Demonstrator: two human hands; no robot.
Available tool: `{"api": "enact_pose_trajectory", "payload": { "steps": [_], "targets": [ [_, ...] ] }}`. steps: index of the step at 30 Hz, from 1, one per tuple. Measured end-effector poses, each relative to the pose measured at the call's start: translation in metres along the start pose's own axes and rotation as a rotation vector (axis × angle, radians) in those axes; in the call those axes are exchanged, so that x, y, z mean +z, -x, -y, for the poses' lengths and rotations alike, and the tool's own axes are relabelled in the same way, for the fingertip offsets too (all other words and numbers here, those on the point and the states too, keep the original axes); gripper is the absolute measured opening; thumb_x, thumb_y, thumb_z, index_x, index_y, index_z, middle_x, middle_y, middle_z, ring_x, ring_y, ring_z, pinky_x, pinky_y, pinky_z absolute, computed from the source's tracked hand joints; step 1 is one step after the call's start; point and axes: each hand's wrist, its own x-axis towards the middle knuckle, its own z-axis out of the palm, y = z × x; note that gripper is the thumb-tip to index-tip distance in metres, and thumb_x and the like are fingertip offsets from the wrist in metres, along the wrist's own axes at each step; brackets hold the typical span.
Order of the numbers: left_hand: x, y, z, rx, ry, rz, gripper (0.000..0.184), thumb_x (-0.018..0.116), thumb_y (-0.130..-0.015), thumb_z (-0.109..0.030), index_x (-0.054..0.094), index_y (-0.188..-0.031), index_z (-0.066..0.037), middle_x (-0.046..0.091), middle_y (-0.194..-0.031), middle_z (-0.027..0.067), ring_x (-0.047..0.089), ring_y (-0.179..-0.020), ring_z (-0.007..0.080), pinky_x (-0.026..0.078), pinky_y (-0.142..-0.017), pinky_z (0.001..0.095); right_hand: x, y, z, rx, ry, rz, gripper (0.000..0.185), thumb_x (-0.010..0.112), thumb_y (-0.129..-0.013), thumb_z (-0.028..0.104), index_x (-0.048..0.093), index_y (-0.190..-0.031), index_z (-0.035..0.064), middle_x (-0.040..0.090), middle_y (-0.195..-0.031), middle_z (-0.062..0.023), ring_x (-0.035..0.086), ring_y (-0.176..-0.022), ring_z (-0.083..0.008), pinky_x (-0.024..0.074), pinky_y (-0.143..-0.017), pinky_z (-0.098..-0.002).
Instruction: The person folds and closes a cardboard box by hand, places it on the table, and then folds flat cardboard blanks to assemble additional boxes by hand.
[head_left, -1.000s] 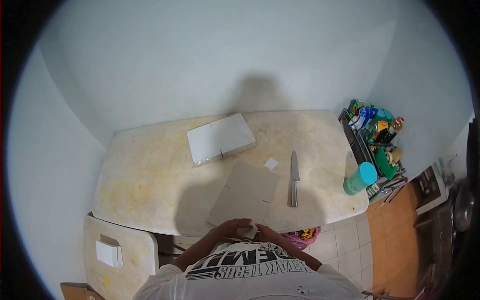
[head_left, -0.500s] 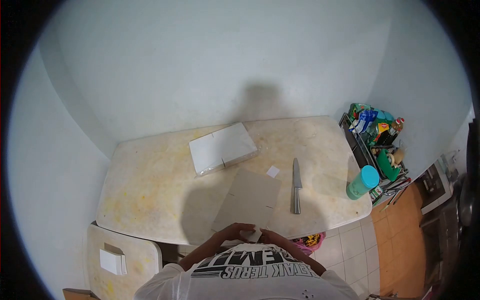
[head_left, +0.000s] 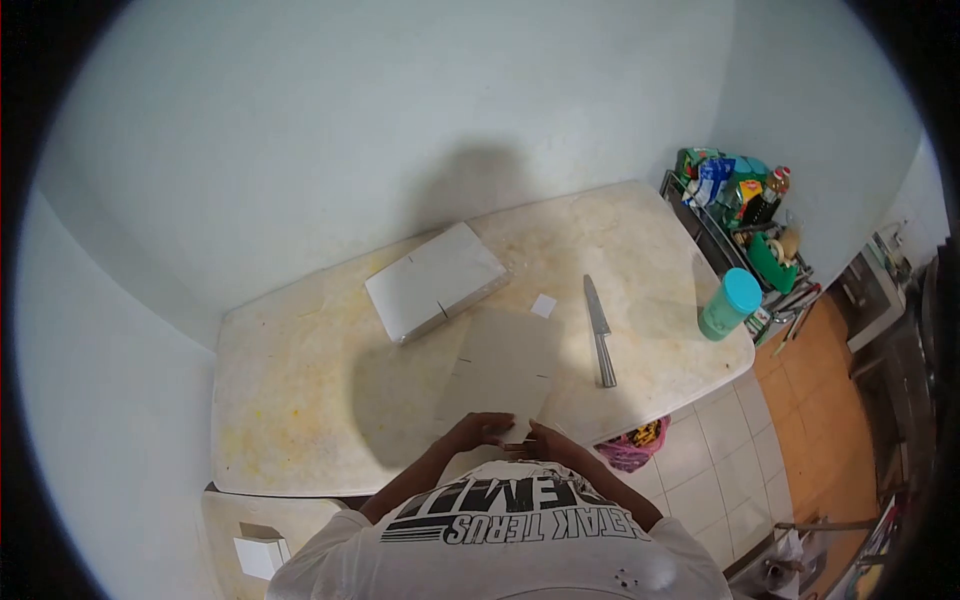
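Note:
A flat, pale grey cardboard sheet [head_left: 505,350] with short slits lies on the table, its near end reaching my hands. My left hand [head_left: 478,432], fingers curled, grips a small pale piece of card [head_left: 518,433] at the table's near edge. From the other side my right hand [head_left: 548,442] is closed on the same piece, its fingers partly hidden. Whether this piece belongs to the sheet I cannot tell. Beyond the sheet rests a stack of white cardboard sheets [head_left: 435,280] in clear plastic. To the right are a small white paper square [head_left: 543,305] and a knife [head_left: 600,330].
A turquoise-lidded container [head_left: 730,303] stands at the table's right end. Past it, a rack [head_left: 700,215] holds bottles and packets. A pink bag [head_left: 630,448] sits below the near edge. At lower left, a smaller table [head_left: 225,525] carries a white box [head_left: 260,556].
The camera view has turned and shifted, so the table sits higher and tilted. Both hands appear farther up in the picture, still together at the pale card.

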Motion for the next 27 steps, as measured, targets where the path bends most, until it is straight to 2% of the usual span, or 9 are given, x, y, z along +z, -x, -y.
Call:
{"api": "enact_pose_trajectory", "payload": {
  "steps": [2, 4, 5, 8, 14, 15, 18, 23, 27],
  "targets": [
    [-0.006, -0.001, 0.0, -0.036, -0.043, 0.008, 0.057, 0.08, -0.07, -0.017, 0.06, -0.123, -0.008, 0.061, -0.124, 0.0081, 0.057, -0.115, 0.0239, 0.043, -0.1, 0.0344, 0.022, 0.011, 0.0, -0.096, 0.053, 0.018, 0.061, 0.032, -0.099, 0.05, 0.039, -0.132, -0.001, 0.055, -0.125, -0.0209, 0.054, -0.116, -0.0326, 0.041, -0.1, -0.0409],
    [-0.008, 0.0, -0.006, 0.027, -0.192, 0.065, 0.057, 0.08, -0.07, -0.016, 0.06, -0.122, -0.009, 0.058, -0.128, 0.0079, 0.054, -0.119, 0.0241, 0.042, -0.101, 0.0349, 0.03, 0.013, -0.007, -0.152, 0.118, 0.045, 0.061, 0.032, -0.099, 0.05, 0.038, -0.133, -0.0004, 0.055, -0.125, -0.0211, 0.054, -0.116, -0.0321, 0.0411, -0.1, -0.0404],
    [-0.01, 0.0, -0.012, 0.055, -0.234, 0.087, 0.057, 0.08, -0.069, -0.016, 0.059, -0.123, -0.009, 0.057, -0.129, 0.0077, 0.053, -0.12, 0.024, 0.041, -0.101, 0.0349, 0.022, 0.014, -0.012, -0.042, -0.11, 0.05, 0.059, 0.033, -0.099, 0.048, 0.039, -0.133, -0.0002, 0.055, -0.126, -0.0207, 0.055, -0.115, -0.0309, 0.0425, -0.099, -0.0394],
    [-0.012, -0.006, -0.005, 0.083, -0.259, 0.175, 0.06, 0.081, -0.068, -0.019, 0.059, -0.123, -0.012, 0.053, -0.133, 0.0073, 0.049, -0.124, 0.0244, 0.04, -0.103, 0.0351, 0.065, 0.035, -0.002, -0.128, 0.04, -0.05, 0.057, 0.036, -0.099, 0.046, 0.042, -0.131, -0.0002, 0.057, -0.123, -0.0193, 0.057, -0.111, -0.0291, 0.0445, -0.097, -0.038],
    [-0.015, -0.008, -0.012, 0.146, -0.468, 0.207, 0.059, 0.079, -0.07, -0.028, 0.059, -0.124, -0.016, 0.051, -0.135, 0.0063, 0.051, -0.122, 0.0252, 0.043, -0.1, 0.0358, 0.012, 0.0, -0.033, -0.127, 0.241, -0.179, 0.052, 0.045, -0.097, 0.046, 0.048, -0.12, 0.0002, 0.058, -0.103, -0.0131, 0.058, -0.093, -0.025, 0.0487, -0.085, -0.037],
    [-0.017, -0.01, -0.012, 0.149, -0.446, 0.224, 0.058, 0.078, -0.071, -0.028, 0.059, -0.124, -0.017, 0.051, -0.135, 0.006, 0.051, -0.121, 0.0251, 0.043, -0.099, 0.036, 0.012, -0.002, -0.033, -0.049, 0.034, -0.2, 0.049, 0.047, -0.096, 0.047, 0.05, -0.114, 0.0018, 0.056, -0.1, -0.0124, 0.057, -0.09, -0.0251, 0.0491, -0.082, -0.0372],
    [-0.016, -0.016, -0.012, 0.124, -0.505, 0.254, 0.053, 0.075, -0.075, -0.029, 0.059, -0.124, -0.017, 0.051, -0.136, 0.0053, 0.052, -0.12, 0.025, 0.045, -0.097, 0.0365, 0.01, 0.0, -0.036, -0.099, 0.051, -0.142, 0.046, 0.047, -0.096, 0.047, 0.05, -0.11, 0.0027, 0.057, -0.101, -0.0128, 0.057, -0.091, -0.0254, 0.049, -0.083, -0.037],
    [-0.016, -0.026, 0.007, 0.05, -0.462, 0.189, 0.05, 0.073, -0.078, -0.03, 0.058, -0.125, -0.017, 0.051, -0.135, 0.0052, 0.052, -0.12, 0.0253, 0.046, -0.096, 0.0368, 0.014, 0.008, -0.03, 0.0, -0.045, -0.192, 0.044, 0.047, -0.096, 0.046, 0.048, -0.113, 0.0051, 0.058, -0.104, -0.0113, 0.057, -0.092, -0.0248, 0.0484, -0.086, -0.0368],
    [-0.009, -0.022, -0.034, 0.193, -0.594, 0.188, 0.053, 0.073, -0.076, -0.034, 0.058, -0.124, -0.017, 0.052, -0.133, 0.0041, 0.053, -0.118, 0.024, 0.047, -0.094, 0.037, 0.007, 0.012, -0.026, -0.005, 0.006, -0.15, 0.047, 0.044, -0.096, 0.049, 0.048, -0.115, 0.006, 0.058, -0.107, -0.0103, 0.057, -0.095, -0.0235, 0.0478, -0.088, -0.0362]
  ]
}}
